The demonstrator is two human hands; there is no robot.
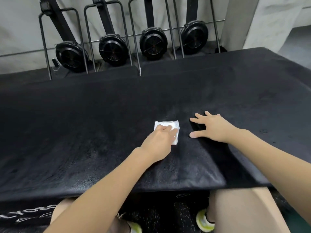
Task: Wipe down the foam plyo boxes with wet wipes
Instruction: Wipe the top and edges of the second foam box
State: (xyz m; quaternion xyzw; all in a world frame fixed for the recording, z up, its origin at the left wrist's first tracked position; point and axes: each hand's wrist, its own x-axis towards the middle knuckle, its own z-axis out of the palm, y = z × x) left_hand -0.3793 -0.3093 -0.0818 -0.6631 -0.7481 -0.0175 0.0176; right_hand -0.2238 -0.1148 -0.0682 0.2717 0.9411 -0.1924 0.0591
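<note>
head view | left hand [159, 137] pressing white wet wipe [168, 127] flat on black plyo box [84, 132] top | right hand [213, 128] just right of wipe, fingers spread, resting on box | partial white lettering "LYOSO" [28, 211] on box front

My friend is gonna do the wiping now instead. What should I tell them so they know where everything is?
Left hand: presses the white wet wipe flat on top of the black foam plyo box, near the middle.
Right hand: open, fingers spread, resting on the box top just right of the wipe, apart from it.
Done: the top around the wipe and toward the near edge looks shiny, maybe damp; I cannot tell how much has been wiped.
Left: the rest of the top, the sides, and the second box behind to the right. No wipe pack is in view.
</note>
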